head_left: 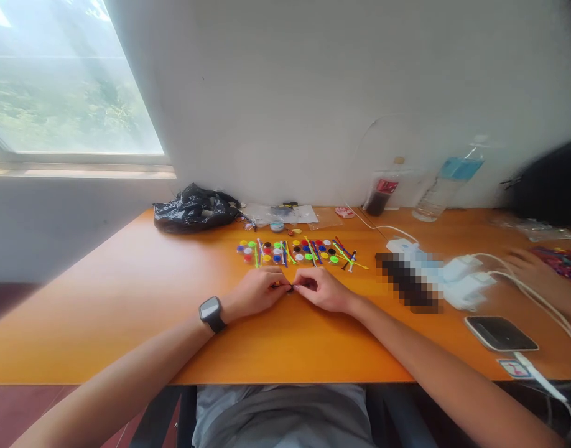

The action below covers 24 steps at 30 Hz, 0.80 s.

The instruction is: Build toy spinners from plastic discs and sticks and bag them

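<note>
From my head feed, a black plastic bag [194,210] lies beyond the grip, to its left. My left hand [260,291] has its fingertips pinched on one side of a small dark piece [290,289]; whether it rests on the table [103,336] I can't make out. Just beyond the grip, coloured discs [277,251] and thin coloured sticks [286,254] lie in alternating groups, so I judge the sorting well advanced, with these pieces lying loose. My right hand [325,289] pinches the dark piece's other side; I can't tell whether that one is finished. Beyond and right of the grip, several sticks cross; whether any are joined, I can't tell.
</note>
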Each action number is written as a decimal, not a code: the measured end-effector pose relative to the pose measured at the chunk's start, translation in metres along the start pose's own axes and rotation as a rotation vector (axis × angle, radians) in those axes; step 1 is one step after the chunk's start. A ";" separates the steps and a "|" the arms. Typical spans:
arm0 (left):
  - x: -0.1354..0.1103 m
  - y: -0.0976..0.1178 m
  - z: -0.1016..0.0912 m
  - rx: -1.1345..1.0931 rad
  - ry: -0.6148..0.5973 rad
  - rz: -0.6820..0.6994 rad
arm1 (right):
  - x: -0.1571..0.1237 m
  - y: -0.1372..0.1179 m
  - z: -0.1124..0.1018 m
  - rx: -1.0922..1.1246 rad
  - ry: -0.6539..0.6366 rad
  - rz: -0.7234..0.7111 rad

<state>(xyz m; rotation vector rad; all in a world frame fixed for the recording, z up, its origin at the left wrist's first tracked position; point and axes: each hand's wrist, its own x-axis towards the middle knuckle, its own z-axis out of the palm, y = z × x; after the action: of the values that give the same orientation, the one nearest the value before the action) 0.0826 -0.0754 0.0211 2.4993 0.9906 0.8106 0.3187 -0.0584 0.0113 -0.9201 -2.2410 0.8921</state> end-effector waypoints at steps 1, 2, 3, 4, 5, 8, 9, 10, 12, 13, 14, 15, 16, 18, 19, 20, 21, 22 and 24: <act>0.000 0.000 0.000 0.006 0.003 0.003 | 0.000 0.000 0.000 0.005 -0.003 0.002; -0.001 0.001 0.000 0.011 0.004 0.005 | 0.000 0.000 0.000 0.009 -0.005 0.003; -0.001 0.001 0.000 0.016 0.004 0.005 | 0.000 -0.001 -0.001 0.011 -0.007 0.005; -0.001 0.001 0.000 0.021 0.003 0.004 | 0.000 -0.001 -0.001 0.011 -0.010 0.007; -0.002 0.001 0.001 0.026 0.000 0.003 | 0.000 -0.001 -0.001 0.009 -0.011 0.007; -0.003 0.001 0.003 0.049 -0.003 0.001 | 0.000 -0.001 -0.002 0.001 -0.013 -0.001; -0.003 0.002 0.004 0.061 -0.001 0.000 | 0.000 0.000 -0.001 0.002 -0.014 -0.005; -0.003 0.002 0.005 0.075 0.002 -0.001 | 0.000 0.001 -0.001 0.006 -0.015 -0.008; -0.003 0.005 0.006 0.101 0.010 -0.007 | -0.001 0.004 0.001 0.012 -0.016 -0.007; -0.003 0.006 0.006 0.113 0.009 -0.008 | -0.001 0.005 0.002 0.011 -0.014 -0.005; -0.003 0.008 0.006 0.126 0.006 -0.007 | -0.001 0.006 0.002 0.008 -0.013 -0.003; -0.003 0.010 0.005 0.140 0.001 -0.006 | -0.001 0.006 0.003 0.003 -0.013 -0.001; -0.002 0.011 0.005 0.157 -0.004 -0.005 | -0.001 0.007 0.004 -0.003 -0.012 0.000; -0.002 0.012 0.005 0.188 -0.010 -0.007 | -0.001 0.007 0.005 -0.010 -0.013 0.003; -0.002 0.011 0.005 0.198 -0.010 -0.012 | 0.000 0.007 0.005 -0.012 -0.011 0.005; -0.001 0.011 0.005 0.201 -0.010 -0.013 | 0.000 0.006 0.005 -0.014 -0.008 0.007; 0.000 0.010 0.004 0.197 -0.008 -0.010 | 0.000 0.006 0.005 -0.014 -0.005 0.009; 0.002 0.010 0.002 0.183 0.000 -0.001 | 0.000 0.006 0.005 -0.011 -0.003 0.012; 0.005 0.016 -0.007 0.123 0.043 0.038 | 0.000 0.005 0.004 0.006 -0.002 0.020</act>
<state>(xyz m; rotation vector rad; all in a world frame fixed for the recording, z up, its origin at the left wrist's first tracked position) 0.0891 -0.0820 0.0365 2.6221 1.0395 0.8415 0.3177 -0.0571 0.0048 -0.9411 -2.2336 0.9089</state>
